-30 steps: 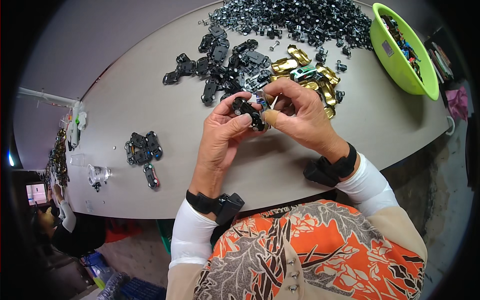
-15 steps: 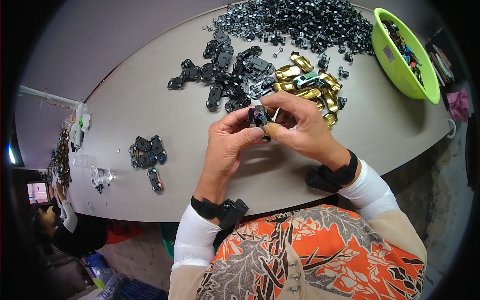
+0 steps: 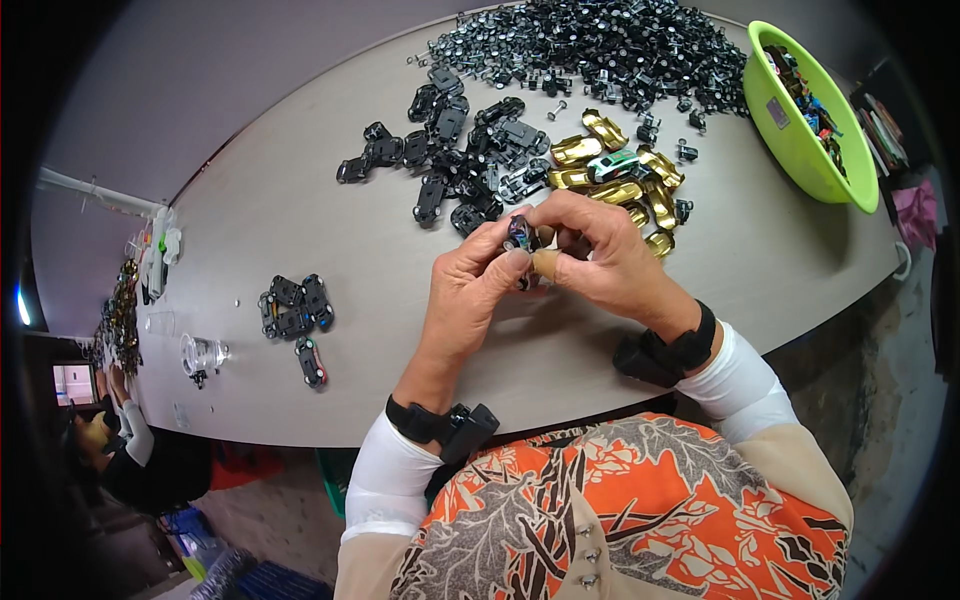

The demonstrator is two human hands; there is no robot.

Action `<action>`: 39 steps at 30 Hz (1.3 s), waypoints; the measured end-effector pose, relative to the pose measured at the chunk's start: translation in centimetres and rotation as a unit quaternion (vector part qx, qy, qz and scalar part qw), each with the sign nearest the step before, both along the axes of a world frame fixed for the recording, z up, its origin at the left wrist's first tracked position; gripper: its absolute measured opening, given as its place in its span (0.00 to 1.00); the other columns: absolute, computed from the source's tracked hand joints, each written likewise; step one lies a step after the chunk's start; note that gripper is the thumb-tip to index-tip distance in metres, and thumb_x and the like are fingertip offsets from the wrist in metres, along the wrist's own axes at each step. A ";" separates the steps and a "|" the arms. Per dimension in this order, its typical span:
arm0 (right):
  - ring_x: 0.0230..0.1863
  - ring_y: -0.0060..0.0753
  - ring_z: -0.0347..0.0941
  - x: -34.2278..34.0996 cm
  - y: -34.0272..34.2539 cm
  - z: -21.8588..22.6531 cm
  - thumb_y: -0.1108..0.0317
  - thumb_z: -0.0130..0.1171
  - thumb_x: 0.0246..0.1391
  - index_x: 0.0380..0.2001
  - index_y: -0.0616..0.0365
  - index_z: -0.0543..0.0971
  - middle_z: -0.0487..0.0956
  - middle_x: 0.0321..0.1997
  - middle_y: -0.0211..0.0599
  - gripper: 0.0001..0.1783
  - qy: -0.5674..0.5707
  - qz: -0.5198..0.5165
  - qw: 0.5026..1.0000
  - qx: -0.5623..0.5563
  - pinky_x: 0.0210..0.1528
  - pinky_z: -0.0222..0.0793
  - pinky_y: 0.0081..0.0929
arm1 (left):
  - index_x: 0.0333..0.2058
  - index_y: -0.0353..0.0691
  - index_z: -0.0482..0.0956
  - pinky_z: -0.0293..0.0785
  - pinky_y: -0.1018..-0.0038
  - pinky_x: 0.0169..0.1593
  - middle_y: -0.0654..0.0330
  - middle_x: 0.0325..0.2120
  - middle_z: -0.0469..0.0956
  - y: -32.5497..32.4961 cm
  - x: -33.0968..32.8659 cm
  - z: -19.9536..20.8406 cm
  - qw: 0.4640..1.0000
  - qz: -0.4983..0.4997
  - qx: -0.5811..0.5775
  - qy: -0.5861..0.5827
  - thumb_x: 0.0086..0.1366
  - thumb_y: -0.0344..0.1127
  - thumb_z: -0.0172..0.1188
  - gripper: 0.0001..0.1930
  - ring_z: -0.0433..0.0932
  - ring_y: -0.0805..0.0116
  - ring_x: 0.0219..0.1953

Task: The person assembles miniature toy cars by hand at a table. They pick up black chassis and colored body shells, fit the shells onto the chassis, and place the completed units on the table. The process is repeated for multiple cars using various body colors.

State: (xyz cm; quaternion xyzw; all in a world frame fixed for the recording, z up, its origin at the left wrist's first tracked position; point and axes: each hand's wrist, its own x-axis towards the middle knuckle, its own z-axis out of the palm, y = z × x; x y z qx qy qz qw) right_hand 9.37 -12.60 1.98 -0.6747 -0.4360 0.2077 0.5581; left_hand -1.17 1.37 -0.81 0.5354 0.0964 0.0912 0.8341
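Between my two hands, above the table, is a small dark toy car (image 3: 520, 238), partly covered by my fingers. My left hand (image 3: 472, 282) grips it from the left with thumb and forefinger. From the right, my right hand (image 3: 598, 245) pinches it, with a tan covering on its thumb tip. Just beyond the hands lie black toy car chassis (image 3: 430, 195) in a loose heap. Gold toy car bodies (image 3: 617, 190) lie next to them, with one green and white toy car (image 3: 613, 164) on top.
A big pile of wheel-and-axle pieces (image 3: 600, 50) covers the table's far side. The green basin (image 3: 862, 190) at far right holds colourful toy cars. Several assembled cars (image 3: 292, 305) sit at left, near a clear plastic cup (image 3: 203, 352). Another person (image 3: 125, 440) works at far left.
My left hand has shifted slightly right and its fingers now cover more of the toy car. The toy car has turned a little between my hands.
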 end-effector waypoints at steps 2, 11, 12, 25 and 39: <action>0.20 0.11 0.60 -0.5 0.3 0.1 0.75 0.59 0.43 0.36 0.62 0.76 0.72 0.27 0.27 0.13 0.092 -0.023 0.994 0.052 0.22 0.57 0.13 | 0.50 0.33 0.71 0.77 0.78 0.40 0.62 0.40 0.72 0.1 0.0 0.1 1.000 -0.004 0.021 -0.014 0.55 0.22 0.60 0.22 0.74 0.75 0.37; 0.26 0.15 0.67 0.1 0.4 -0.4 0.77 0.59 0.40 0.33 0.60 0.77 0.73 0.36 0.33 0.12 -0.069 -0.075 0.983 0.154 0.24 0.64 0.14 | 0.47 0.35 0.74 0.74 0.79 0.43 0.61 0.38 0.72 -0.1 0.1 0.3 0.990 0.016 0.130 -0.057 0.50 0.20 0.63 0.23 0.73 0.73 0.40; 0.26 0.15 0.67 0.0 0.4 -0.5 0.77 0.59 0.40 0.33 0.60 0.76 0.73 0.36 0.33 0.12 -0.067 -0.065 0.984 0.150 0.24 0.64 0.13 | 0.47 0.35 0.74 0.74 0.79 0.43 0.61 0.38 0.72 -0.1 0.0 0.2 0.989 0.021 0.130 -0.061 0.50 0.20 0.63 0.23 0.73 0.73 0.40; 0.26 0.19 0.65 0.2 0.5 -0.6 0.78 0.55 0.40 0.28 0.62 0.77 0.69 0.31 0.33 0.08 -0.083 0.000 0.986 0.142 0.24 0.63 0.16 | 0.48 0.32 0.73 0.76 0.78 0.40 0.58 0.38 0.74 -0.3 -0.4 0.5 0.999 0.001 0.024 -0.037 0.52 0.20 0.61 0.21 0.76 0.72 0.35; 0.29 0.13 0.63 0.6 0.1 -0.7 0.78 0.58 0.45 0.28 0.60 0.70 0.68 0.30 0.26 0.07 0.050 0.021 0.993 0.104 0.29 0.59 0.13 | 0.48 0.32 0.72 0.72 0.80 0.39 0.61 0.36 0.75 -0.6 -0.7 0.5 0.986 -0.062 0.151 -0.017 0.59 0.27 0.58 0.18 0.73 0.77 0.36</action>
